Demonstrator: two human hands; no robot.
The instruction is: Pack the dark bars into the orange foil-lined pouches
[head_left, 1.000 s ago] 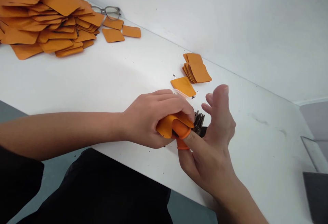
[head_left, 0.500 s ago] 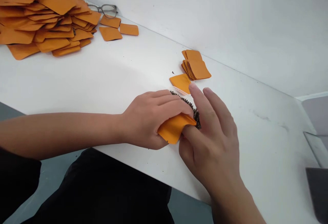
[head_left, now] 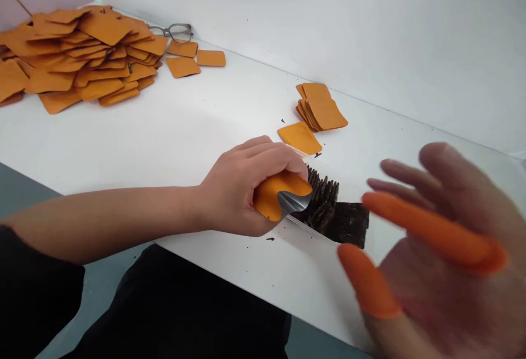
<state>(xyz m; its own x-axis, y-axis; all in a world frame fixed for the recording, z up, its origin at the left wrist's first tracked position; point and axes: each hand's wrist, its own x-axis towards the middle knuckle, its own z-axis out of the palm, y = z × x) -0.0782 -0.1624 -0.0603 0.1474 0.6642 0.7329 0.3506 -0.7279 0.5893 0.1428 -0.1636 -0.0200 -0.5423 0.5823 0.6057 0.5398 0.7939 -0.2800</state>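
Note:
My left hand (head_left: 240,186) is wrapped round a small orange pouch (head_left: 266,201), whose mouth gapes and shows a silvery lining. Dark brown ridged, flat pieces (head_left: 322,200) stand packed in a clear plastic tray (head_left: 314,232) right beside and partly behind that hand. One flat dark slab (head_left: 351,222) lies at the tray's right end. My right hand (head_left: 447,271) is raised to the right of the tray, palm showing and fingers apart, with nothing in it. Orange finger covers sit on its thumb and index finger. The left part of the tray is hidden.
A big heap of orange pouches (head_left: 90,57) lies at the far left, near eyeglasses (head_left: 179,32) and a few single pouches (head_left: 211,58). A small stack of pouches (head_left: 326,112) and one pouch (head_left: 301,137) lie behind the tray. Dark crumbs dot the white table (head_left: 164,134).
My right hand has pulled back from the pouch to the right and turned palm up, fingers spread. The pouch's mouth now gapes open in my left hand. The view has shifted slightly.

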